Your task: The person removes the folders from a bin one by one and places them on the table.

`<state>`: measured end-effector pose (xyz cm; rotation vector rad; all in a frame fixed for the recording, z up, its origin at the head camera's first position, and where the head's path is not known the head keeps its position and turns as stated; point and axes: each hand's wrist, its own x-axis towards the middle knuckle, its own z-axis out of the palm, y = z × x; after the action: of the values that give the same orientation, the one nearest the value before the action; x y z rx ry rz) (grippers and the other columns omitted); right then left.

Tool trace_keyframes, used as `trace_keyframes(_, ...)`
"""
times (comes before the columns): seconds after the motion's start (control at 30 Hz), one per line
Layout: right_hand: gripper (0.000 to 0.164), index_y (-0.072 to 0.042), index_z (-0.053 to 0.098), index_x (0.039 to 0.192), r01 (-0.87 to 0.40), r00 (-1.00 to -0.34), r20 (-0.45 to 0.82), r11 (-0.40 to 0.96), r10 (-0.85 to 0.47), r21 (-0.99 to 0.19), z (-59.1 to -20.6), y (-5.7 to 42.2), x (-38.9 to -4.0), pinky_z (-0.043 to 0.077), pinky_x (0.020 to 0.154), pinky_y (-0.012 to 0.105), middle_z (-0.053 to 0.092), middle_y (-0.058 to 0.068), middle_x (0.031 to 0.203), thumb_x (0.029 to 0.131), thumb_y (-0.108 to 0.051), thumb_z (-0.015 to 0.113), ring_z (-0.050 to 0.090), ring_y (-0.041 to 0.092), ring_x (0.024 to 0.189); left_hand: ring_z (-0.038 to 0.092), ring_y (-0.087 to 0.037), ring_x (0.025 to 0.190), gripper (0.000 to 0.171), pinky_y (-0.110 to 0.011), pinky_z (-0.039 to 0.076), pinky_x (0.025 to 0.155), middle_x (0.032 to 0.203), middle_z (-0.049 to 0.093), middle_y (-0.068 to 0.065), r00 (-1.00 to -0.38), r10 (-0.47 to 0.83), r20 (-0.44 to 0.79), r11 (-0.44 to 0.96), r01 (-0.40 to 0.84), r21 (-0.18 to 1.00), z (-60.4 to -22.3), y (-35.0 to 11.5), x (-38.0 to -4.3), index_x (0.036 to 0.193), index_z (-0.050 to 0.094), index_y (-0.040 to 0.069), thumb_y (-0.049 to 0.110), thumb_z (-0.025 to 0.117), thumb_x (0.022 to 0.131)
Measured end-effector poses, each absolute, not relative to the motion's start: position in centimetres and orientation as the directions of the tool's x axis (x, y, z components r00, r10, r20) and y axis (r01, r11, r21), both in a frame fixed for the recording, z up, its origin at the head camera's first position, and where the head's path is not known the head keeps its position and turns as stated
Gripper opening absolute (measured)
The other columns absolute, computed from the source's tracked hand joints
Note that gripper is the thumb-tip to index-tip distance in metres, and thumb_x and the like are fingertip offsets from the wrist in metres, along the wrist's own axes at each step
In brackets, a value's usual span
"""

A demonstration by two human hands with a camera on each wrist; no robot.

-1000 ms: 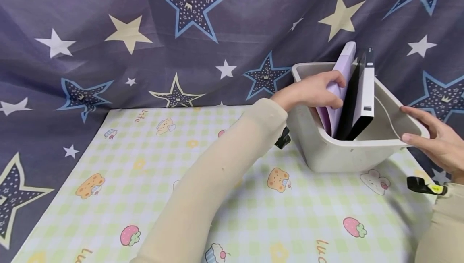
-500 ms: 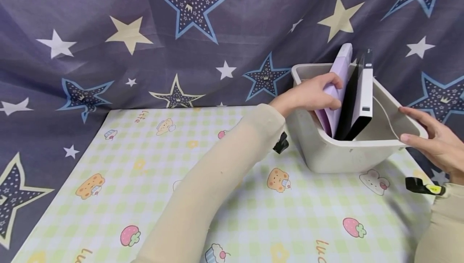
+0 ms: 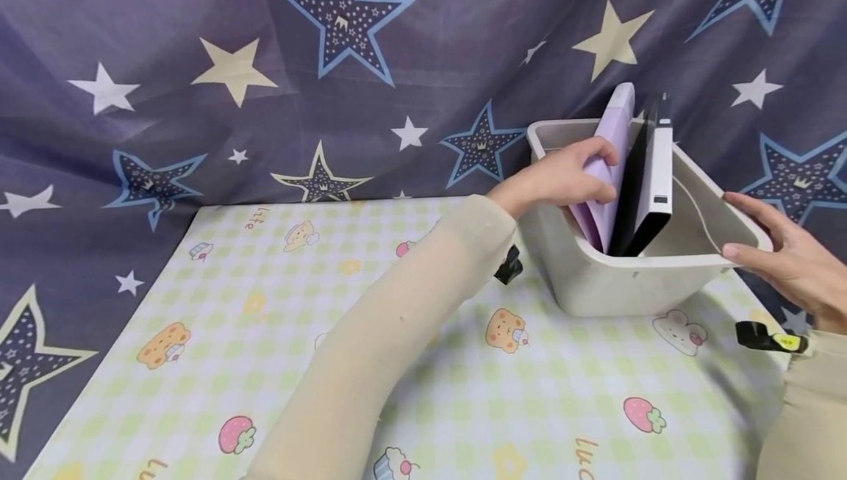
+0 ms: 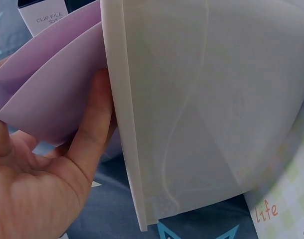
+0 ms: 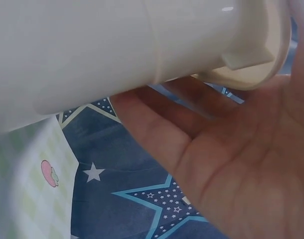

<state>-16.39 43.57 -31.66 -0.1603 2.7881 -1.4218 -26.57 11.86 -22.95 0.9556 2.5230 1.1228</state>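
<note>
A grey-white plastic bin (image 3: 635,290) stands at the table's back right. Upright inside it are a lilac file folder (image 3: 617,123) and, to its right, a black file folder with a white spine (image 3: 655,171). My left hand (image 3: 562,175) reaches into the bin from the left and pinches the lilac folder between thumb and fingers. In the left wrist view, its flexible lilac sheets (image 4: 57,94) bow apart beside my hand (image 4: 47,184). My right hand (image 3: 787,259) holds the bin's right corner, thumb on the near rim; its palm (image 5: 231,164) fills the right wrist view's lower right.
A green-and-white checked cloth (image 3: 265,362) with cartoon prints covers the table. Behind it hangs a dark star-patterned curtain (image 3: 278,127), close to the bin's back. A black strap (image 3: 761,336) with a yellow tag is at my right wrist.
The whole head view has shifted slightly, so the bin and folders appear a little farther left and lower. Both hands keep the same hold.
</note>
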Motion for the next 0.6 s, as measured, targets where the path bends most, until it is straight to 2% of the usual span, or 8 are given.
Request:
trace_keyframes(0.13, 0.081, -0.034, 0.005, 0.153, -0.080, -0.996, 0.033, 0.608, -0.089, -0.790, -31.70, 43.53, -16.41, 0.038, 0.073, 0.004, 0.022, 0.005, 0.140, 0.096, -0.008, 0.056, 0.037, 0.000, 0.102, 0.057, -0.012, 0.092, 0.038, -0.015, 0.044, 0.073, 0.106, 0.055, 0.003, -0.764, 0.642, 0.063, 0.492, 0.474, 0.730, -23.12, 11.90, -26.61, 0.112, 0.053, 0.022, 0.019, 0.071, 0.079)
trace_keyframes(0.3, 0.082, -0.028, 0.006, 0.154, -0.111, -0.993, 0.069, 0.585, -0.093, -0.803, -31.88, 43.58, -16.43, 0.039, 0.072, 0.006, 0.028, -0.006, 0.132, 0.094, 0.000, 0.056, 0.037, 0.000, 0.101, 0.056, -0.013, 0.092, 0.038, -0.015, 0.044, 0.072, 0.106, 0.054, 0.002, -0.758, 0.648, 0.070, 0.484, 0.482, 0.730, -23.18, 12.09, -26.61, 0.111, 0.053, 0.022, 0.019, 0.071, 0.078)
trace_keyframes(0.6, 0.082, -0.029, 0.007, 0.154, -0.109, -0.994, 0.071, 0.602, -0.086, -0.791, -31.95, 43.43, -16.81, 0.038, 0.072, 0.004, 0.021, 0.001, 0.144, 0.094, -0.003, 0.057, 0.035, -0.002, 0.103, 0.057, -0.012, 0.092, 0.047, -0.020, 0.050, 0.066, 0.109, 0.054, 0.001, -0.766, 0.642, 0.022, 0.488, 0.430, 0.760, -22.85, 11.76, -26.48, 0.122, 0.054, 0.023, 0.017, 0.070, 0.078)
